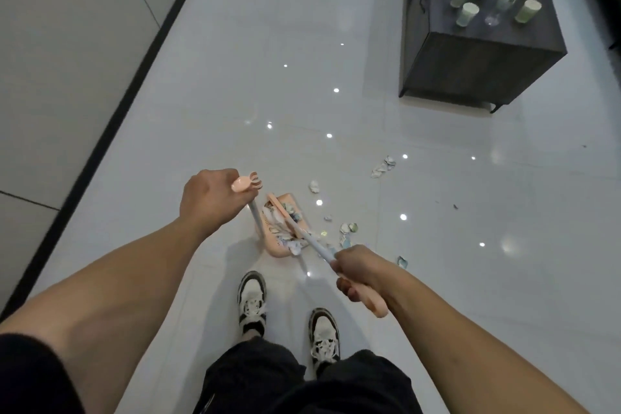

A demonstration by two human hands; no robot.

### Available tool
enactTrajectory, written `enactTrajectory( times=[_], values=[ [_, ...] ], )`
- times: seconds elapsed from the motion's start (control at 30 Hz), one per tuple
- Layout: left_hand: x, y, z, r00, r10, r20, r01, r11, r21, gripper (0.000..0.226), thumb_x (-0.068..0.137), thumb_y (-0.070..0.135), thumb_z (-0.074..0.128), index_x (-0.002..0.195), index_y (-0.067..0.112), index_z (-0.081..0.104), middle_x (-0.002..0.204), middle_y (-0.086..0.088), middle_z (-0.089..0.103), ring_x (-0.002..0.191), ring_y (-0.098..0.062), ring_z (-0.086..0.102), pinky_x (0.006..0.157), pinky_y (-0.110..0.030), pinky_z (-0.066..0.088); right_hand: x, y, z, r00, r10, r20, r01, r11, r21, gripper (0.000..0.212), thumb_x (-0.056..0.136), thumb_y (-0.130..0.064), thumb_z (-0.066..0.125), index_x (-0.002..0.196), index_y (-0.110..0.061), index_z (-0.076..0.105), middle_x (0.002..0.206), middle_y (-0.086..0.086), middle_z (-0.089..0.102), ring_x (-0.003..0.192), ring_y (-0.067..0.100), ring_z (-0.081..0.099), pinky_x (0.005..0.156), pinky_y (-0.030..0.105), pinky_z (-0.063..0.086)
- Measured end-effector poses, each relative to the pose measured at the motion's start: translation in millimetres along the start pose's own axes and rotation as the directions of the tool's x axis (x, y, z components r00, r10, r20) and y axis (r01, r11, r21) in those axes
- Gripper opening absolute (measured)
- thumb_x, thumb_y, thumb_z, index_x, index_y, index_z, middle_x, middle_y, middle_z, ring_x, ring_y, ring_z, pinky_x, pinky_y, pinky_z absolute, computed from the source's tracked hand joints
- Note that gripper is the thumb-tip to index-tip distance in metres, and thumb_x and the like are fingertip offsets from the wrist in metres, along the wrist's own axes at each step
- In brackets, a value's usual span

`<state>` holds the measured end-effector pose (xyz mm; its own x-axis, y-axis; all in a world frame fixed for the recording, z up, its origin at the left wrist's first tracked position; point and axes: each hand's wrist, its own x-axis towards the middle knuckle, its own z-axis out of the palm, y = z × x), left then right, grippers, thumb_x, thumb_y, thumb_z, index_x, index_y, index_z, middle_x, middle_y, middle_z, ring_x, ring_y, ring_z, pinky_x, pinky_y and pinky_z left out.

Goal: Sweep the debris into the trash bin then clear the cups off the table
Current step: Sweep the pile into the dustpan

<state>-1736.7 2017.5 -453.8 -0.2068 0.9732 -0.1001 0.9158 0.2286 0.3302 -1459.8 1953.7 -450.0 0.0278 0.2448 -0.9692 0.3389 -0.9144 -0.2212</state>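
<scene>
Left hand (210, 200): we see it clamped round the dustpan (280, 232) handle top.
Right hand (361, 274): curled tight on the broom (299, 232) handle, nearer us than the dustpan.
Writing: we read none.

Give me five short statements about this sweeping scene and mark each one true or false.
1. The left hand grips the dustpan handle. True.
2. The dustpan holds no debris. False: crumpled paper scraps already lie in it.
3. Paper scraps lie on the floor outside the dustpan. True.
4. The cups have been cleared off the table. False: they stand on it.
5. The right hand hangs idle. False: it grips the broom handle.
</scene>
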Motion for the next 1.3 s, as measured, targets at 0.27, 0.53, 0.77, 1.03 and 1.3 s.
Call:
enactTrajectory(
  times=[0.27,0.53,0.77,1.03,1.3],
  values=[
    [-68,-23,-29,0.986,-0.138,-0.089,0.138,0.99,-0.005,0.041,0.07,0.064,0.06,0.062,0.024,0.056,0.053,0.006,0.054,0.055,-0.012,0.051,0.047,-0.025,0.034,-46,17,1,0.984,-0.176,-0.015,0.176,0.983,-0.044,0.03,0.098,-0.015,0.036,0.114,-0.003,0.059,0.064,0.008,0.044,0.043,0.014,0.032,0.038,0.019,0.026],
    [-83,-34,-26,0.994,-0.078,-0.077,0.074,0.996,-0.05,0.041,0.066,0.063,0.057,0.059,0.023,0.052,0.049,0.006,0.049,0.051,-0.011,0.048,0.045,-0.024,0.028,-71,38,1,0.984,-0.17,-0.06,0.172,0.985,0.031,0.023,0.1,-0.018,0.038,0.099,-0.011,0.06,0.07,0.009,0.047,0.044,0.012,0.034,0.039,0.022,0.03],
    [-85,-33,-20,0.999,0.052,0.001,-0.052,0.998,-0.03,0.041,0.073,0.058,0.06,0.062,0.019,0.053,0.054,0.002,0.054,0.059,-0.023,0.055,0.054,-0.03,0.044,-55,86,5,0.961,-0.144,-0.238,0.193,0.961,0.196,0.016,0.099,-0.012,0.043,0.098,-0.005,0.057,0.063,0.01,0.047,0.038,0.013,0.036,0.036,0.019,0.031],
    [-84,-17,3,0.986,0.157,0.063,-0.159,0.987,0.038,0.04,0.07,0.059,0.057,0.06,0.021,0.051,0.05,0.004,0.051,0.053,-0.017,0.051,0.049,-0.028,0.037,-17,168,-28,0.921,-0.008,-0.39,0.148,0.932,0.33,0.021,0.093,-0.011,0.043,0.102,0.002,0.057,0.061,0.009,0.045,0.043,0.017,0.035,0.047,0.027,0.028],
    [-84,-14,24,0.986,0.121,0.112,-0.135,0.984,0.119,0.044,0.07,0.062,0.057,0.06,0.02,0.05,0.05,0.003,0.051,0.053,-0.017,0.051,0.048,-0.027,0.035,22,182,-85,0.895,0.109,-0.432,0.074,0.92,0.385,0.015,0.089,-0.004,0.038,0.098,-0.005,0.05,0.073,0.01,0.037,0.054,0.018,0.028,0.05,0.029,0.021]
  ],
)
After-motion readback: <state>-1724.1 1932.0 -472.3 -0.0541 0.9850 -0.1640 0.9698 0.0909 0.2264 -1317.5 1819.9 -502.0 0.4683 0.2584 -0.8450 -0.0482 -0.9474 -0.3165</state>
